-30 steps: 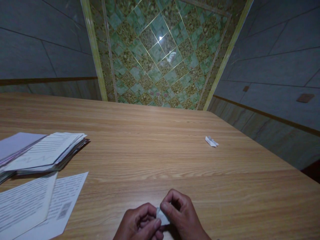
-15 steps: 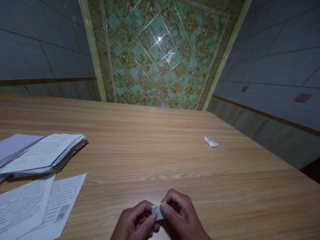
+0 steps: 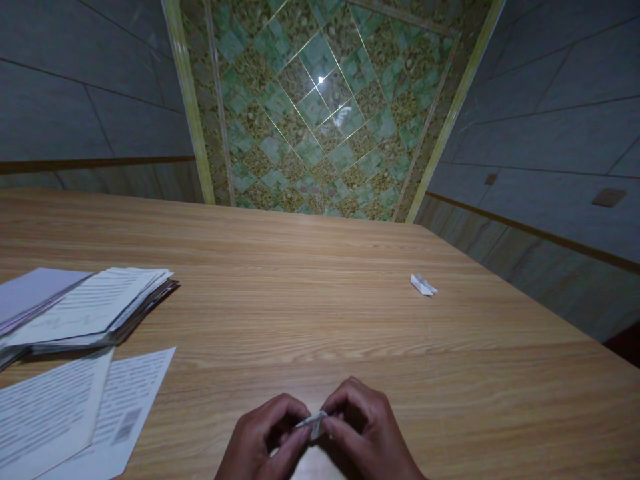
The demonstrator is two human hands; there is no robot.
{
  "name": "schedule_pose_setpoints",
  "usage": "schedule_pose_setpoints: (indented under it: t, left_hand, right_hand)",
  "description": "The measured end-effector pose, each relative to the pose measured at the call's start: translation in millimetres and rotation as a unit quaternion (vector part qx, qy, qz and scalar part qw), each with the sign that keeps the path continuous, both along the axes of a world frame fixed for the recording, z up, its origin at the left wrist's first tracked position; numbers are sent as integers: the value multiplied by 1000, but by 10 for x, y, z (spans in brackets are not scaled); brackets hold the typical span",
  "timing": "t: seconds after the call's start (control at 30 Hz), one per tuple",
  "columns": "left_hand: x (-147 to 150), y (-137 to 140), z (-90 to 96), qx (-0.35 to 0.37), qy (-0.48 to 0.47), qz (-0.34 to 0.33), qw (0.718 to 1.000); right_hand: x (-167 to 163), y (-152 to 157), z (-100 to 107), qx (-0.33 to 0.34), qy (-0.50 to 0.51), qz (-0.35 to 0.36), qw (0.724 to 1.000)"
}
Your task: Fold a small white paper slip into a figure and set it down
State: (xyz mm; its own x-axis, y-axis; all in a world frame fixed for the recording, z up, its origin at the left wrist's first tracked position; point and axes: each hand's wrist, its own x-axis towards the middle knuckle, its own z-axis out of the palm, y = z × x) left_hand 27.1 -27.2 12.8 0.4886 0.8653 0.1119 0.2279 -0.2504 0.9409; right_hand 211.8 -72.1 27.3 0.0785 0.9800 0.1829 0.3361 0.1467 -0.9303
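Note:
Between my two hands, just above the near part of the table, is a small folded piece of paper (image 3: 315,424), pale grey-white. My left hand (image 3: 273,433) pinches its left end between thumb and forefinger. The right end is gripped the same way by my right hand (image 3: 365,427). My fingers hide part of the paper, so its full shape does not show. Farther off to the right, a small folded paper boat-like piece (image 3: 423,285) lies on the table, apart from both hands.
The wood-grain table (image 3: 300,307) stretches to the tiled wall (image 3: 320,120). At left lies a stack of papers (image 3: 95,303) beside a lilac pad (image 3: 37,293). Nearer me, printed sheets (image 3: 145,393) overlap, one with a barcode.
The folded paper has turned in my fingers: its flat face showed before, and now it appears narrower, seen more edge-on. Both hands still grip it.

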Motion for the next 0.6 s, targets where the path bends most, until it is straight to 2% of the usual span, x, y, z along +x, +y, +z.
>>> schedule_pose_setpoints:
  t: [0.1,0.27,0.43,0.6]
  left_hand:
    - [-8,10,46,42,22,-23,999]
    - [-56,30,92,63,29,-25,997]
    - [-56,41,64,36,14,-30,999]
    - [-13,32,74,-21,-36,-20,999]
  right_hand:
    - [22,-2,-2,61,-77,30,995]
    - [11,2,-73,92,-119,51,987]
    - [-7,-11,-74,76,-85,38,993]
    - [-35,-28,-17,25,12,21,999]
